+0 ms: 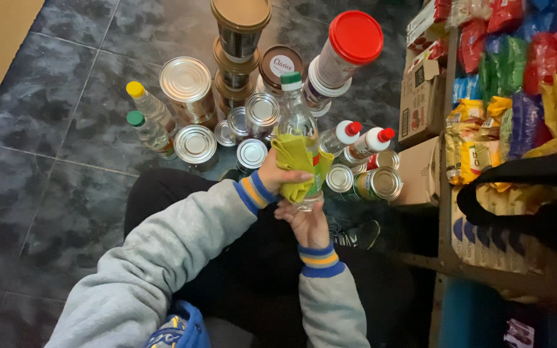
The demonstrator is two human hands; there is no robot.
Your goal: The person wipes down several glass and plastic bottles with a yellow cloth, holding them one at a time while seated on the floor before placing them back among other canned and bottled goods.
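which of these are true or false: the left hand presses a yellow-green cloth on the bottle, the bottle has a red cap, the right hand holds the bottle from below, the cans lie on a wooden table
1. The left hand presses a yellow-green cloth on the bottle. True.
2. The bottle has a red cap. False: its cap is green.
3. The right hand holds the bottle from below. True.
4. The cans lie on a wooden table. False: they stand on a dark tiled floor.
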